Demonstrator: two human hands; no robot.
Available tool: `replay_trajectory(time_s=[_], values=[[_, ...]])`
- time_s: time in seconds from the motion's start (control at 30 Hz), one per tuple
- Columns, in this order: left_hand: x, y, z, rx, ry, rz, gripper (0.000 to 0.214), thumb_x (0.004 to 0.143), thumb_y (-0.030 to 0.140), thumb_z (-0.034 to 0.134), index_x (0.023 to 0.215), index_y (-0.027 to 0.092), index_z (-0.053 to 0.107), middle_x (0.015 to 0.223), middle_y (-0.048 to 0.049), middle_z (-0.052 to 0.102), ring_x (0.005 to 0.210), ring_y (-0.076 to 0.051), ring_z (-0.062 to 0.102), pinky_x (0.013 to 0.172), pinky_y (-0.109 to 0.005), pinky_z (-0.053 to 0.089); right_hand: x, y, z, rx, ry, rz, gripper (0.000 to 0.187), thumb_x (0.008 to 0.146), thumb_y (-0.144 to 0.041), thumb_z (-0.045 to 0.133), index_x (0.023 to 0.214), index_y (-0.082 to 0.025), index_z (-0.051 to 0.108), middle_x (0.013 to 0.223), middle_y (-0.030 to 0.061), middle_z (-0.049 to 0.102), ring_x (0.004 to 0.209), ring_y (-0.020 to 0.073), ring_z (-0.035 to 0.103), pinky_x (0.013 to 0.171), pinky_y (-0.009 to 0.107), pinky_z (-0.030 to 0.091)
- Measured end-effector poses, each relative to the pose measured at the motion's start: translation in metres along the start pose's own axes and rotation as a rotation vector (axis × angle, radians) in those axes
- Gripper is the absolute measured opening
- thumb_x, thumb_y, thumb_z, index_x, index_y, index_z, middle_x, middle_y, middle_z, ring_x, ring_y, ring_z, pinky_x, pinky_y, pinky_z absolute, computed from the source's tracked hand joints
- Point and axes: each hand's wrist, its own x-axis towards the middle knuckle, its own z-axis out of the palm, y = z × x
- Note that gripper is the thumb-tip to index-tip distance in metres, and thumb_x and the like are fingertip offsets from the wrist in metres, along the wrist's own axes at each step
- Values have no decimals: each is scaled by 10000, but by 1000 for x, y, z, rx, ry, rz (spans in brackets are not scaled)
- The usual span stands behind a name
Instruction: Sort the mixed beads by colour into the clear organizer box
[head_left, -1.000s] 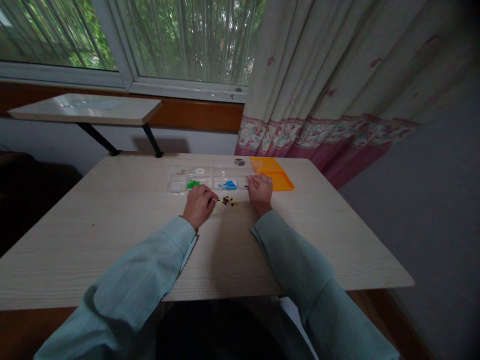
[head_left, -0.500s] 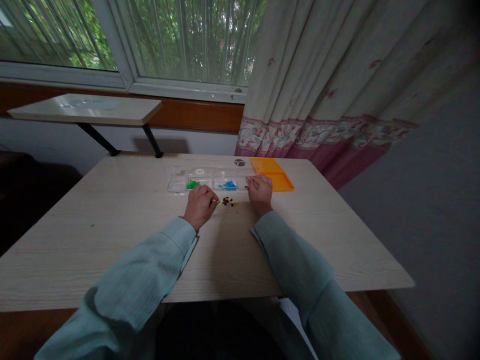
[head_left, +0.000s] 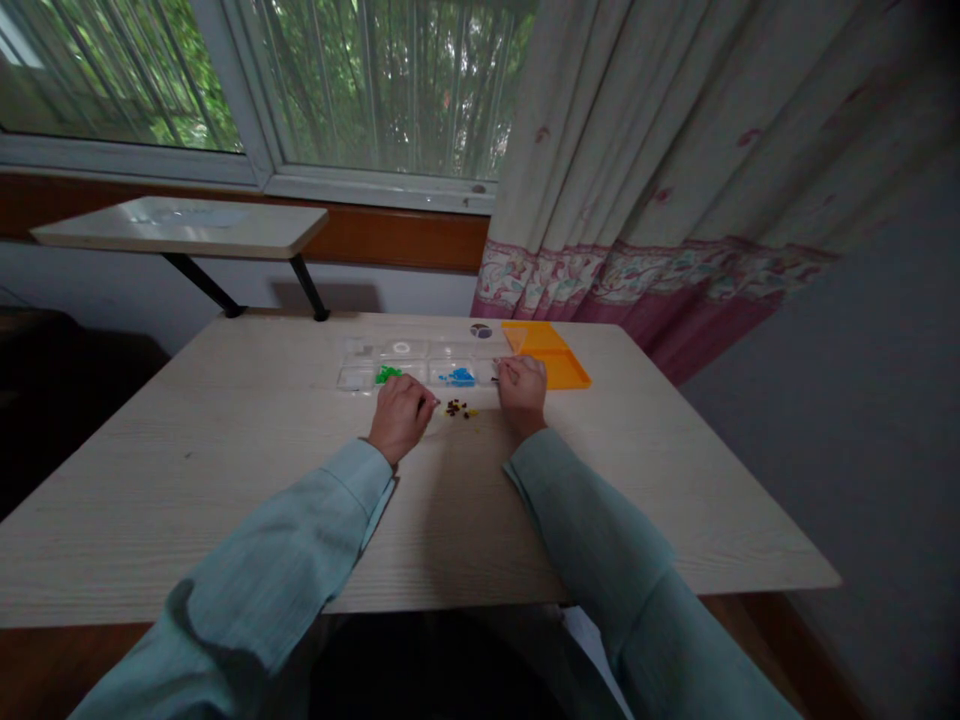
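Observation:
A clear compartment box lies across the back of the table, with green pieces in one front compartment and blue pieces in another. In front of it sits a small loose pile of dark brown and yellow pieces. My left hand is closed in a pinch just left of that pile; what its fingertips hold is too small to name. Pinched too, my right hand is over the box's right end, a tiny dark bit showing by its fingertips. Its fingers partly hide that compartment.
An orange open case lies right of the clear box, beside my right hand. Behind the box is a small round dark-and-white item. A raised shelf on black legs stands at the back left. A curtain hangs behind the table.
The view has tilted slightly, so everything sits a little lower. Both hands keep nearly the same places, still pinched; the left fingertips have shifted slightly.

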Motion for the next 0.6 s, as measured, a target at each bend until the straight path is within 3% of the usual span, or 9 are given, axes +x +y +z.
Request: replay_trajectory(time_s=[0.13, 0.37, 0.6], values=[[2, -4, 2, -59, 54, -26, 189, 906, 311, 527, 843, 178, 646, 898, -78, 583, 935, -232, 496, 870, -402, 407, -4, -17, -6, 38, -13, -127, 289, 923, -345, 492, 952, -201, 740, 920, 73, 653, 931, 212, 515, 881, 363, 366], [5, -11, 3, -161, 128, -106, 173, 913, 289, 507, 842, 186, 627, 883, -61, 592, 926, -215, 520, 888, -394, 418, -23, -57, -5, 98, -223, -473, 253, 916, -397, 533, 1021, -274, 727, 928, 47, 669, 958, 198, 522, 857, 344, 354], [5, -3, -2, -174, 114, -109, 177, 915, 280, 495, 833, 191, 624, 880, -64, 601, 936, -217, 522, 885, -396, 421, -30, -68, -3, 66, -273, -502, 252, 934, -387, 507, 1021, -295, 725, 937, 40, 675, 969, 203, 502, 857, 354, 328]])
